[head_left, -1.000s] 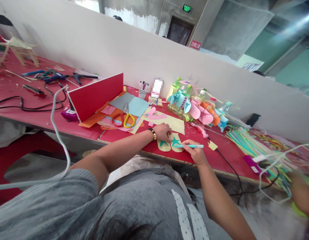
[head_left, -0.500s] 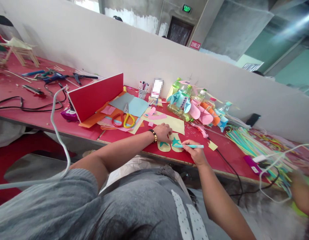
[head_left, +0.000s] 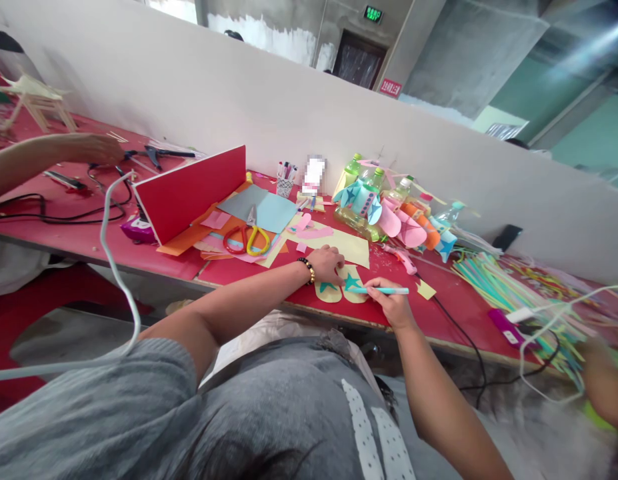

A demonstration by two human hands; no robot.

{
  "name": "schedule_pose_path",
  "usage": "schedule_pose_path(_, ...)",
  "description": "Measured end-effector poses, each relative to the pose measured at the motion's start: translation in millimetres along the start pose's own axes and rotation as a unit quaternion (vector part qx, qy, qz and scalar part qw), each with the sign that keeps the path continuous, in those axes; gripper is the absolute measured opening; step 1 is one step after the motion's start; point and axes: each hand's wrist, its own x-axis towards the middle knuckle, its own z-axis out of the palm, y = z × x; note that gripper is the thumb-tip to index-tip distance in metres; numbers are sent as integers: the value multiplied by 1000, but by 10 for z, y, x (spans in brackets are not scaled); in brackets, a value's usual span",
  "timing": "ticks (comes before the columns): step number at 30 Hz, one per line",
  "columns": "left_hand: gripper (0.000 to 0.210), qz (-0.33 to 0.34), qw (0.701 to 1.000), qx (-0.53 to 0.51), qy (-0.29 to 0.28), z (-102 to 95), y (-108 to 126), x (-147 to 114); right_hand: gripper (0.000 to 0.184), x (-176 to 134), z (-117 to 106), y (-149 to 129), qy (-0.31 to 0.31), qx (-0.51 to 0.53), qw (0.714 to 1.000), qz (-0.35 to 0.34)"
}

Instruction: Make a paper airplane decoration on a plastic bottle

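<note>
Two pale yellow paper cutouts with rounded ends, each bearing a teal star, lie near the table's front edge: the left cutout (head_left: 331,295) and the right cutout (head_left: 357,274). My left hand (head_left: 327,262), with a beaded bracelet at the wrist, presses down at their upper ends with bent fingers; its fingertips are partly hidden. A light teal marker pen (head_left: 391,291) is pinched in my right hand (head_left: 395,305), its tip on the star of the right cutout. Behind my left hand lies a larger yellow paper sheet (head_left: 349,249) with pink scraps on it.
Scissors (head_left: 252,233) lie on coloured paper beside a red upright board (head_left: 193,193). Decorated bottles (head_left: 373,193), a pen cup (head_left: 285,183) and a pink glue gun (head_left: 403,259) stand or lie behind. Coloured strips (head_left: 493,287) are at right. Another person's hand (head_left: 101,149) reaches in at left.
Another person's arm has come in from the left over the tools there. My hands stay almost in place, the marker still on the right cutout.
</note>
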Motion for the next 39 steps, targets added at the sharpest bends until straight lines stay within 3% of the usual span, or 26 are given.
schedule_pose_path(19, 56, 5, 1000, -2, 4, 18, -21, 14, 17, 13, 29, 24, 53, 21, 998, 29)
schedule_pose_path(33, 56, 6, 1000, -1, -2, 14, -32, 11, 12, 17, 28, 150, 218, 70, 972, 56)
schedule_pose_path(39, 52, 32, 999, -5, 6, 3, -13, -11, 11, 13, 33, 154, 240, 79, 966, 63)
